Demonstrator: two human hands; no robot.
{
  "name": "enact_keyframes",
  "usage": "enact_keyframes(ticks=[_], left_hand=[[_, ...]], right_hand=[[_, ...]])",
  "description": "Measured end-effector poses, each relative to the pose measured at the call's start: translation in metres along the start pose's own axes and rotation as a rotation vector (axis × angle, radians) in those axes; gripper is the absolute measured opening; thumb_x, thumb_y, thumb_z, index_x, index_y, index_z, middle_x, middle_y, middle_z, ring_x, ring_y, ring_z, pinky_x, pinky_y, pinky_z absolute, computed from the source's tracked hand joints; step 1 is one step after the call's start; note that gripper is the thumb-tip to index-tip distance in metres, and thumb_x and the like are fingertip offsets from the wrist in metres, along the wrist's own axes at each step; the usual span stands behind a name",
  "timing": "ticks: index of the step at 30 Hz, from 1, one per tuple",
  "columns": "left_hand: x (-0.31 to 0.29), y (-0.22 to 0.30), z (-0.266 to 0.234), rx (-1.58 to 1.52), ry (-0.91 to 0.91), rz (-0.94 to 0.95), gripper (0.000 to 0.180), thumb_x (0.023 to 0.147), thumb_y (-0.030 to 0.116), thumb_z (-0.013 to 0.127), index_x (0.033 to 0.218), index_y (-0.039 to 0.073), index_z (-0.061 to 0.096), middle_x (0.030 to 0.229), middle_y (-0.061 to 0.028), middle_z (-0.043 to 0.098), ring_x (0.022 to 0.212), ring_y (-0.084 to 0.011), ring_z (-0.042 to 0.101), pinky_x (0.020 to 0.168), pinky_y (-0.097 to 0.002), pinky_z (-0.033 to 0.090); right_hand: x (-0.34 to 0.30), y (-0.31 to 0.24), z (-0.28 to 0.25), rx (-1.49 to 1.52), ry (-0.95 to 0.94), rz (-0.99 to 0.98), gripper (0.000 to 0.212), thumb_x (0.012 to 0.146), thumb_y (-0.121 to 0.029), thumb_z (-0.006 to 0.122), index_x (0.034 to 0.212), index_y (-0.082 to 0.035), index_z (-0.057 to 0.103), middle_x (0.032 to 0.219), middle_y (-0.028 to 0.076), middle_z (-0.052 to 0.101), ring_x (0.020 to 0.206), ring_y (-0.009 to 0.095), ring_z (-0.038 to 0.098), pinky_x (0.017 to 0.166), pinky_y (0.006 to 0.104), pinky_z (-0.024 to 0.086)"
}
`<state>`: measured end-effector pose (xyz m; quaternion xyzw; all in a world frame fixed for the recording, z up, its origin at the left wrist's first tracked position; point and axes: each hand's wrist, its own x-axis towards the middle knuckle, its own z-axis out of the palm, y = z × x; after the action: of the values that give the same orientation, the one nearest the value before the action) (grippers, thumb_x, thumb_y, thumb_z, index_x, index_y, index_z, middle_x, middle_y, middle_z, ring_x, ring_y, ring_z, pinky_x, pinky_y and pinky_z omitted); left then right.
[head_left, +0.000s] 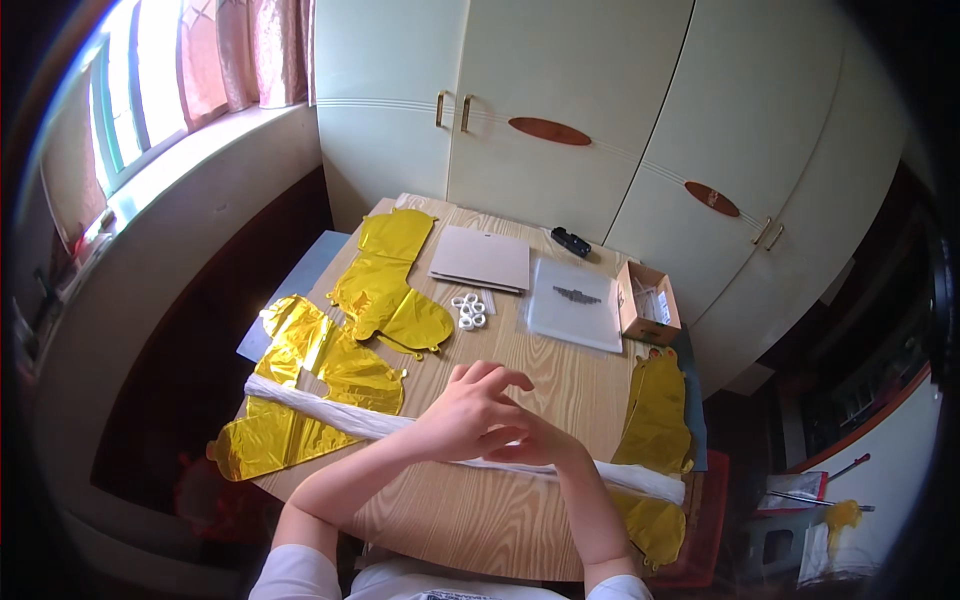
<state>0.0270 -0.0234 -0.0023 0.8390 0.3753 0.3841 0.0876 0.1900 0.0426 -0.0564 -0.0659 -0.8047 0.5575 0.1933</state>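
My left hand (465, 412) and my right hand (530, 438) meet above the front middle of the wooden table (510, 520). The left fingers are curled, with the index finger arched over the right hand. My right fingers bend in under the left ones; whatever lies between them is too small or hidden to make out. Below both hands a long bundle of gathered white, thin sheet material (320, 408) stretches across the table, narrowing at its middle. Flat gold foil balloons (285, 440) lie under its left end, and another gold foil balloon (648, 525) under its right end.
Farther back lie another gold foil balloon (395, 265), small white rolls (470, 312), grey boards (480, 258), clear plastic bags (575, 320) with a dark piece, and a black device (571, 241). An open box (648, 325) stands at right; cupboards (560, 70) rise behind.
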Motion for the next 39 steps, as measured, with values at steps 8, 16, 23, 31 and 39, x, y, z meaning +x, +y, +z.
enact_keyframes(ticks=[8,16,23,31,39], left_hand=[[0.002,-0.011,-0.008,-0.554,-0.019,-0.265,0.01,0.083,0.014,0.062,0.085,0.007,0.068,0.077,-0.0038,0.055,0.081,-0.0159,0.052,0.073,-0.0286,0.042],[0.008,-0.022,-0.027,-1.005,0.597,-0.506,0.017,0.084,0.006,0.057,0.099,0.002,0.064,0.1,-0.0117,0.064,0.086,-0.0162,0.056,0.079,-0.0289,0.043],[-0.007,-0.045,-0.027,-0.389,-0.097,-0.304,0.011,0.083,0.014,0.061,0.082,0.004,0.062,0.069,-0.0085,0.057,0.072,-0.0207,0.055,0.068,-0.032,0.043],[0.004,-0.038,-0.011,0.035,0.122,-0.218,0.019,0.088,0.013,0.054,0.082,-0.004,0.06,0.074,-0.0105,0.06,0.079,-0.0137,0.053,0.076,-0.0308,0.042],[0.011,-0.03,-0.007,-0.816,0.415,-0.387,0.022,0.088,0.008,0.047,0.077,-0.004,0.061,0.077,-0.0071,0.061,0.086,-0.0124,0.055,0.067,-0.0278,0.044]], right_hand=[[-0.002,0.004,-0.023,0.401,-0.027,0.007,0.028,0.089,-0.018,0.058,0.112,-0.003,0.055,0.091,0.003,0.058,0.089,0.013,0.056,0.082,0.0283,0.046],[0.0,0.001,-0.02,0.184,0.167,0.24,0.029,0.094,-0.028,0.051,0.078,-0.004,0.055,0.061,-0.001,0.053,0.066,0.011,0.061,0.066,0.0243,0.05],[-0.011,-0.027,-0.025,-0.103,0.558,-0.01,0.02,0.092,-0.018,0.053,0.081,-0.003,0.058,0.066,0.001,0.058,0.058,0.007,0.056,0.054,0.0212,0.045],[-0.004,-0.043,-0.014,-0.381,0.338,-0.118,0.018,0.089,-0.019,0.058,0.082,-0.003,0.061,0.063,0.008,0.057,0.053,0.014,0.054,0.049,0.0256,0.042],[0.002,-0.038,-0.005,-0.725,0.357,-0.172,0.013,0.087,-0.018,0.057,0.082,-0.006,0.056,0.068,0.01,0.06,0.057,0.025,0.061,0.048,0.0331,0.047]])
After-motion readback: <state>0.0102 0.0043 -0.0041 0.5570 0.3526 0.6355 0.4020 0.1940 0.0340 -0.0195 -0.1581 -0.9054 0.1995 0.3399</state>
